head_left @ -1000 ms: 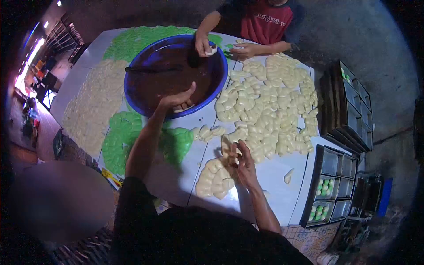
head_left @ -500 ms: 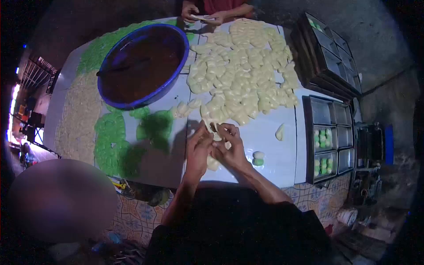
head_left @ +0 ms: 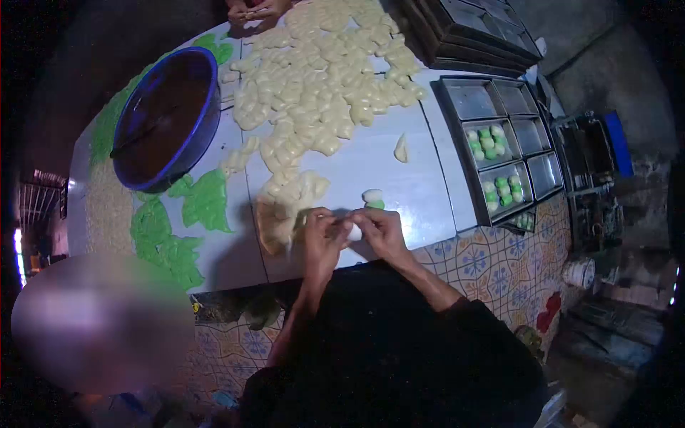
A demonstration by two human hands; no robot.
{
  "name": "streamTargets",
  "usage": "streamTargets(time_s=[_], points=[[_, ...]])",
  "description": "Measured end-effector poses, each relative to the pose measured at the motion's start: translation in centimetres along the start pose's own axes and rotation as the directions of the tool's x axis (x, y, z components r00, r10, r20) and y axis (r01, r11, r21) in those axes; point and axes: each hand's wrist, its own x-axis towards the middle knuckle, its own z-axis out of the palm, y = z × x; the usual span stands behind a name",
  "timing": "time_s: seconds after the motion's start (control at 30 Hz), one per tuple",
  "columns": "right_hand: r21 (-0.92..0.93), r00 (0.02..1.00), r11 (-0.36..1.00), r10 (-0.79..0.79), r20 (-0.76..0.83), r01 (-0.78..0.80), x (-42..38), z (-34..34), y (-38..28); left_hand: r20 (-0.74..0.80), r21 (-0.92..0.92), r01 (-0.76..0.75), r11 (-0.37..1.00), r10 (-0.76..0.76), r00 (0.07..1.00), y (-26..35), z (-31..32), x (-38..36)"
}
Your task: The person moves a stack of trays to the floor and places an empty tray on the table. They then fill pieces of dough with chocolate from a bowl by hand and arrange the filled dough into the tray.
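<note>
Camera: a single head-worn view; no second view shares the scene.
Position: above the near edge of the white table [head_left: 399, 192], on the person's head.
Direction: forward and steeply down, across the table toward its far side.
Tilt: the table runs at a slant, its far end leaning left.
Lens: wide fisheye, with curved edges and dark corners.
Nearness: close to the left hand [head_left: 322, 239] and right hand [head_left: 380, 232], just below centre; the person's dark torso fills the bottom.
Far edge: another person's hands [head_left: 253, 8] at the top.
Right: metal trays [head_left: 499, 143].
Left: a blue basin [head_left: 168, 118].
</note>
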Motion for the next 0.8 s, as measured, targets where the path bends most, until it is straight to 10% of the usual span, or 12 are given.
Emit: streamTargets(time_s=[0.07,0.13,0.2,0.27,0.33,0.4,0.53,0.8], points=[[-0.016,0.996,1.0,-0.006,-0.093,0.005,-1.2,-0.7,2.5,0.139,0.223,-0.362,0.905,0.338,0.931,-1.5,1.2,-0.5],[-0.347,0.933,0.912,-0.3,-0.2,0.219,-2.0,-1.6,2.6,0.243,0.149,-0.321,0.935,0.28,0.929,-1.2,2.1,-1.1],[0.106,0.92,0.924,0.343,0.191,-0.367,-2.9,-4.2,2.1,0.35,0.075,-0.304,0.95,0.261,0.9,-2.3,2.1,-1.2],[0.228,0.862,0.893,0.264,0.432,-0.388,-4.0,-5.2,2.2,0.322,-0.033,-0.315,0.949,0.308,0.895,-2.7,2.6,-1.4],[-0.014,0.993,0.997,-0.078,0.092,0.079,-3.5,-4.3,4.4,0.14,-0.066,-0.346,0.936,0.352,0.926,-3.6,2.7,-1.3],[-0.231,0.999,0.973,-0.033,-0.008,0.03,-2.5,-5.1,4.7,-0.095,-0.045,-0.148,0.988,0.143,0.985,-6.3,1.8,0.7],[-0.486,0.903,0.818,-0.412,-0.119,0.309,-1.8,-4.8,7.5,0.004,-0.327,0.373,0.869,-0.393,0.919,-4.8,3.3,0.4],[-0.437,0.968,0.897,-0.053,-0.245,-0.061,0.5,-5.3,6.8,-0.023,-0.444,0.349,0.825,-0.399,0.916,-7.6,4.3,3.2]])
